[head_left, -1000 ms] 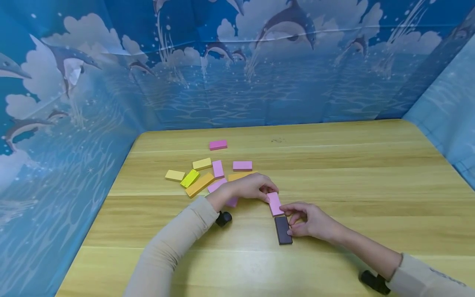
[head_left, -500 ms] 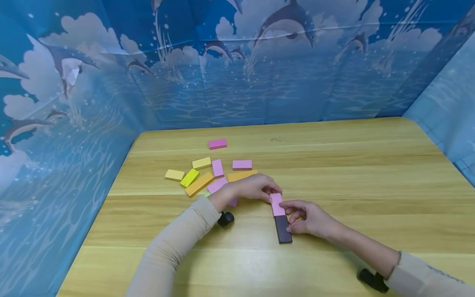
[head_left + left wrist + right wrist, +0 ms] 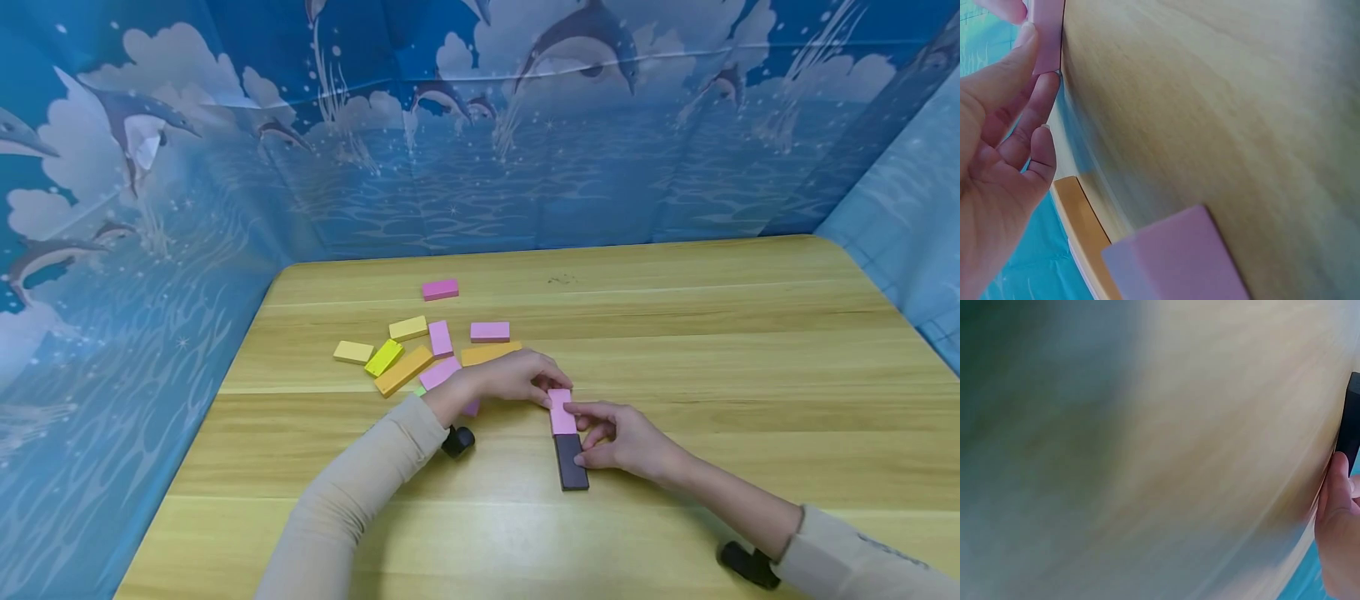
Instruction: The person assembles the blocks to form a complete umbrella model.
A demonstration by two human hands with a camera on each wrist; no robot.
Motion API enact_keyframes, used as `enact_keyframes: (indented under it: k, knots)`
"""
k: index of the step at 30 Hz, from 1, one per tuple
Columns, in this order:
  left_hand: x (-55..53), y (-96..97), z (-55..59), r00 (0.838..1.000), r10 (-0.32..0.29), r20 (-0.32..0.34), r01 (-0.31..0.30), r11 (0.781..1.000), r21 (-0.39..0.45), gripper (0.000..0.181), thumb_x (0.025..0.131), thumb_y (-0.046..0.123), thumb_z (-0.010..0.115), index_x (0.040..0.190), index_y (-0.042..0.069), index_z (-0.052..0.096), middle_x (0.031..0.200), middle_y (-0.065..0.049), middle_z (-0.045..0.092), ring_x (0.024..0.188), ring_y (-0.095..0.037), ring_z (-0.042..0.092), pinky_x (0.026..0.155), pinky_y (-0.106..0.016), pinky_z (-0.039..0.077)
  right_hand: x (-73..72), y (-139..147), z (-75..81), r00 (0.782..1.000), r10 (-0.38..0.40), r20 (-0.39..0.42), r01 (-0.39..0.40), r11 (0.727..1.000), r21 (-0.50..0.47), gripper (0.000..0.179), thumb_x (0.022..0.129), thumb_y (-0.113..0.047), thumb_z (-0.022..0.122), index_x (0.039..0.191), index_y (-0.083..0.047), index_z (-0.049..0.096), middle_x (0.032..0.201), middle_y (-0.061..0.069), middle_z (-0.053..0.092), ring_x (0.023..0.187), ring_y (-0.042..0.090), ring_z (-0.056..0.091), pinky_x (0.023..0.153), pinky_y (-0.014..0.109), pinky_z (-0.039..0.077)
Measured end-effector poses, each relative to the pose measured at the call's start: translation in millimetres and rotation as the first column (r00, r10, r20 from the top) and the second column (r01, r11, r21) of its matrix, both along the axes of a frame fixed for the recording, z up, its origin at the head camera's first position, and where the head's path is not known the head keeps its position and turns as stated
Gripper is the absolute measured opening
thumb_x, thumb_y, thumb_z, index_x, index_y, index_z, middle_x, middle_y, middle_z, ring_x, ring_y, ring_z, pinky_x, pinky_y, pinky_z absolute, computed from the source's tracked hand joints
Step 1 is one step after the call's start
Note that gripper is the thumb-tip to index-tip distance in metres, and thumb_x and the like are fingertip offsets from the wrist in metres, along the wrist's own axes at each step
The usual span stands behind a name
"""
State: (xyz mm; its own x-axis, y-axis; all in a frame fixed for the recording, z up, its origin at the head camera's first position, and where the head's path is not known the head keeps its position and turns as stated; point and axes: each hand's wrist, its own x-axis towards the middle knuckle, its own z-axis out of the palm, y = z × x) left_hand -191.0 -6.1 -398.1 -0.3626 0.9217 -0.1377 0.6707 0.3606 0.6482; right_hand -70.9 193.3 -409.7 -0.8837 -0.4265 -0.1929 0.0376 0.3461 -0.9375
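Observation:
A pink block (image 3: 562,414) lies end to end with a black block (image 3: 572,463), in one line on the table. My left hand (image 3: 517,377) pinches the far end of the pink block between thumb and fingers, also seen in the left wrist view. From the right side, my right hand (image 3: 630,442) rests its index fingertip on the pink block and touches the black block with its thumb. Its other fingers are bent beside the blocks. In the right wrist view, the thumb (image 3: 1339,481) is right at the black block (image 3: 1350,422).
Several loose blocks lie left of my hands: an orange block (image 3: 405,372), a bright yellow block (image 3: 384,357) and a mauve block (image 3: 490,332) among them. A darker pink block (image 3: 440,289) sits farther back. My left forearm partly covers the group. A dolphin-print cloth (image 3: 465,192) borders the table.
The pink block has shifted slightly right and straightened; the gap between it and the black block has closed. My left hand moved right with it, and the right thumb slid slightly left.

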Motion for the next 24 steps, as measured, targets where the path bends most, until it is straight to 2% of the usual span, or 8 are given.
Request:
enact_keyframes:
  k: [18,24]
  knots:
    - [1.9,-0.1,-0.5,1.0,0.016,-0.011,-0.016,1.0,0.0,0.034,0.086,0.01,0.066,0.119,0.002,0.063,0.101,-0.005,0.063,0.081,-0.007,0.051,0.074,-0.015,0.041,-1.3,-1.0,-0.5,1.0,0.008,-0.022,-0.007,1.0,0.015,0.073,0.072,-0.007,0.078,0.134,0.008,0.043,0.106,0.018,0.05,0.079,0.019,0.059,0.063,0.023,0.048]
    - [2.6,-0.4,-2.3,1.0,0.03,0.005,-0.03,1.0,-0.004,0.034,0.086,0.01,0.066,0.119,0.003,0.063,0.102,-0.004,0.063,0.081,-0.006,0.051,0.073,-0.015,0.042,-1.6,-1.0,-0.8,1.0,0.008,-0.022,-0.008,1.0,0.015,0.073,0.072,-0.007,0.079,0.134,0.008,0.043,0.105,0.017,0.051,0.079,0.019,0.06,0.064,0.022,0.048]
